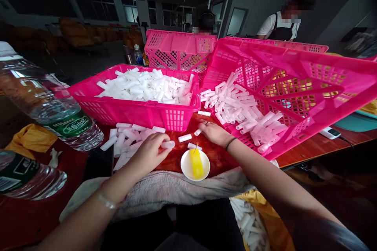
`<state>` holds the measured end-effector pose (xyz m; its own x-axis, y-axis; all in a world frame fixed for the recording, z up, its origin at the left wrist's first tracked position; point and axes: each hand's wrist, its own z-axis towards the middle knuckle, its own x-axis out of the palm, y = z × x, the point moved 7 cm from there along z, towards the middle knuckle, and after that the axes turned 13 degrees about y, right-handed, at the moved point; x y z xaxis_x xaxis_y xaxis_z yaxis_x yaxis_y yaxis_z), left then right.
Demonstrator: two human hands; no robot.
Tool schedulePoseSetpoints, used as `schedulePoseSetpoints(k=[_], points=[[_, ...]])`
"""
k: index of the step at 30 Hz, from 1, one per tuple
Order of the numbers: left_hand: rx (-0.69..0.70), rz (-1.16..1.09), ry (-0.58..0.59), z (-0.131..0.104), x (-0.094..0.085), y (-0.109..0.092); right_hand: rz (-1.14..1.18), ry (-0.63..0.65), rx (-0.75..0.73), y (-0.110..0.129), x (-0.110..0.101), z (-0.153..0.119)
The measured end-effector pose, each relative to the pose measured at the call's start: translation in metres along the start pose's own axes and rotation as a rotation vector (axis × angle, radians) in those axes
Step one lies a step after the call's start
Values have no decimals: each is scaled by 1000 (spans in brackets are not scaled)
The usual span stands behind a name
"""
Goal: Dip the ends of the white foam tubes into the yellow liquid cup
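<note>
My left hand (151,150) is closed around a short translucent white plastic tube (168,144), whose end sticks out past the fingers. Across from it, my right hand (217,133) pinches another white tube (197,132) between its fingertips. Two loose tubes, one white (185,138) and one partly behind a dish (194,146), lie between the hands. That small white dish (184,166) holds a yellow block (196,164) with a thin pin-like stick upright at its far end. Beside my left hand is a pile of tubes (125,138) on the red table (224,160).
A pink basket (138,113) full of white tubes stands behind my left hand. At right, a tilted pink basket (326,76) spills tubes (235,102) toward me. Large water bottles (70,119) stand at left. A grey towel (176,188) covers the front edge. Two people are beyond.
</note>
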<state>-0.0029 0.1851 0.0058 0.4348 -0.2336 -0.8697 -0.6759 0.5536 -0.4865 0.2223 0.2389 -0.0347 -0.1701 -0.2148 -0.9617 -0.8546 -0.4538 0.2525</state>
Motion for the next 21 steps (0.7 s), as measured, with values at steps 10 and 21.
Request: schedulePoseSetpoints(k=[10,21], points=[[14,-169,141,-65,57,2,461,-308,-186,64,22,-123],[96,-82,113,-41,65,-33,516,-273,-276,64,23,-107]])
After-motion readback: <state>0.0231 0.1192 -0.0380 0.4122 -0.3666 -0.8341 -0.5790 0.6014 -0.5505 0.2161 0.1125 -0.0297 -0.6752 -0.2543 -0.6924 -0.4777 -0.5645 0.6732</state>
